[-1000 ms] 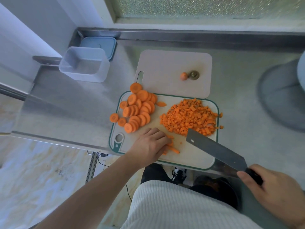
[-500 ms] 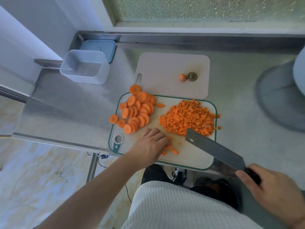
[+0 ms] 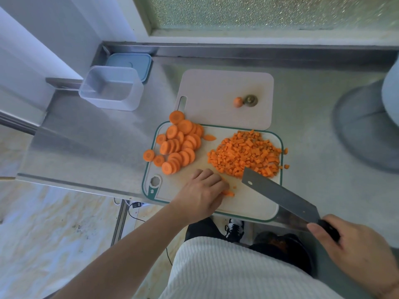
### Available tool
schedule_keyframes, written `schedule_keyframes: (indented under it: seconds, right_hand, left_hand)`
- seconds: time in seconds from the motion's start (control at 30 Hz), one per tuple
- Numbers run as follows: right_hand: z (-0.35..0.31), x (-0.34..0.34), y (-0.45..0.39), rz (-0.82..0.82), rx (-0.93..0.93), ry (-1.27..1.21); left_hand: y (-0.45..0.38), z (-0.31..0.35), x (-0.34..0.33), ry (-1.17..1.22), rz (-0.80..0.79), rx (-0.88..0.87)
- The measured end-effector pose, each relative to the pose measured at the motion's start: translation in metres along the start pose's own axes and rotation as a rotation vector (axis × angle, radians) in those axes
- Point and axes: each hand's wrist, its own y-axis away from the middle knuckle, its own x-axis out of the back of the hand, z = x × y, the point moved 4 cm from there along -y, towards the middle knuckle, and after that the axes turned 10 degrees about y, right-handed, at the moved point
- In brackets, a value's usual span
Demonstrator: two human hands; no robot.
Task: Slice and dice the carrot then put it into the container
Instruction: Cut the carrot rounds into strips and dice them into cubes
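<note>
A green-rimmed cutting board (image 3: 248, 209) lies at the counter's front edge. Round carrot slices (image 3: 180, 145) are heaped on its left half, and one lies off the board on the steel. A pile of diced carrot (image 3: 245, 155) fills its right half. My left hand (image 3: 203, 194) rests knuckles-up on the board with its fingers curled over a few carrot strips (image 3: 228, 192). My right hand (image 3: 358, 253) grips the black handle of a cleaver (image 3: 278, 196), whose blade tip hovers at the near edge of the diced pile.
An empty clear plastic container (image 3: 111, 88) stands at the back left, with its blue lid (image 3: 129, 63) behind it. A second, pale board (image 3: 216, 93) carries the carrot's end pieces (image 3: 245, 101). A grey round base (image 3: 367, 130) sits at the right.
The cleaver and my right hand have shifted slightly toward the diced pile. My left hand stays over the carrot strips.
</note>
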Motion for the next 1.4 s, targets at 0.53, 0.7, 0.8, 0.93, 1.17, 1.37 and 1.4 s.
schedule_keyframes:
  seconds: [0.53,0.7,0.8,0.93,1.17,1.37,1.4]
  right_hand:
    - [0.01,-0.011,0.004,-0.044,-0.044,-0.032]
    - [-0.001,-0.012,0.007,-0.091,-0.011,-0.18]
    - [-0.01,-0.018,0.005,-0.133,0.033,-0.248]
    - [-0.014,-0.031,0.003,-0.184,0.053,-0.225]
    - [-0.031,-0.05,-0.008,-0.233,0.096,-0.257]
    - [-0.052,-0.051,-0.013,-0.272,0.126,-0.278]
    - [-0.053,-0.05,-0.014,-0.276,0.128,-0.264]
  left_hand:
    - [0.014,-0.018,0.007,0.05,0.06,0.029]
    - [0.025,-0.037,0.006,0.011,-0.138,-0.054]
    - [0.024,-0.038,0.001,0.034,-0.114,-0.106]
    - [0.021,-0.033,-0.001,0.066,0.044,-0.104]
    - [0.032,-0.008,-0.017,0.152,0.367,0.107]
    - [0.031,0.003,-0.026,0.194,0.46,0.256]
    - [0.032,0.002,-0.027,0.183,0.455,0.243]
